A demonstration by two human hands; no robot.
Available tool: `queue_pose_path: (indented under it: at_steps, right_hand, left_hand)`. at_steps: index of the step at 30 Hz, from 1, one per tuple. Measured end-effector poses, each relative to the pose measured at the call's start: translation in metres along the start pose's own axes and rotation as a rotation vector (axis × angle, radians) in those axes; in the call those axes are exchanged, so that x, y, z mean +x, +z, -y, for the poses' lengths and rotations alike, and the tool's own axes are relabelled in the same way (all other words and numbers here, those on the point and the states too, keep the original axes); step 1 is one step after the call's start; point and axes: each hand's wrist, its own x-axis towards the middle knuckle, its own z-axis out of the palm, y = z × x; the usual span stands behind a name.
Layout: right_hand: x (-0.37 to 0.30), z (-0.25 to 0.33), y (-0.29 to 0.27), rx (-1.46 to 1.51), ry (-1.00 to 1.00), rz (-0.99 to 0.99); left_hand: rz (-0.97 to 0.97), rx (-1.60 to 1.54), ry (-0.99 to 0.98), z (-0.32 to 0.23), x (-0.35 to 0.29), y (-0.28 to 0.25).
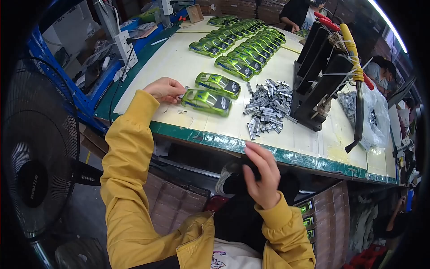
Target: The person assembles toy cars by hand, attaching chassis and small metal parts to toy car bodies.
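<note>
My left hand (pixel 165 89) is closed in a pinch at the left end of a green toy car body shell (pixel 206 102), on a small silver piece (pixel 182 94). The shell is slightly blurred and has a dark panel with a white mark at its right end. Just behind it lies another green car shell (pixel 218 85). To their right is a loose heap of small silver-grey parts (pixel 268 105). My right hand (pixel 264 175) hovers in front of the table edge, above my lap, thumb and fingers apart and nothing visible in it.
Rows of green car shells (pixel 248 51) fill the back of the table (pixel 156 101). A black rack (pixel 316 78) with yellow- and red-handled tools and a clear plastic bag (pixel 376 116) stand right. A fan (pixel 36 175) is at left; brown trays (pixel 329 219) lie below. Other people sit beyond.
</note>
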Motion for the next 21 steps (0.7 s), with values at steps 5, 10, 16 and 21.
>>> queue_pose_path:
  at_steps: [5, 10, 16, 21]
  right_hand:
    - [0.056, -0.001, 0.045, -0.131, -0.082, 0.154]
    - [0.064, -0.014, 0.072, -0.476, 0.007, 0.435]
    - [0.041, 0.0, 0.039, -0.552, 0.027, 0.355]
    - [0.017, 0.005, -0.018, -0.381, 0.067, 0.153]
  left_hand:
    - [0.087, 0.002, 0.077, 0.005, -0.017, 0.028]
    - [0.083, 0.025, 0.176, 0.007, -0.039, 0.059]
    - [0.282, -0.002, 0.207, -0.009, -0.053, 0.085]
    - [0.261, 0.237, 0.566, -0.037, -0.013, 0.119]
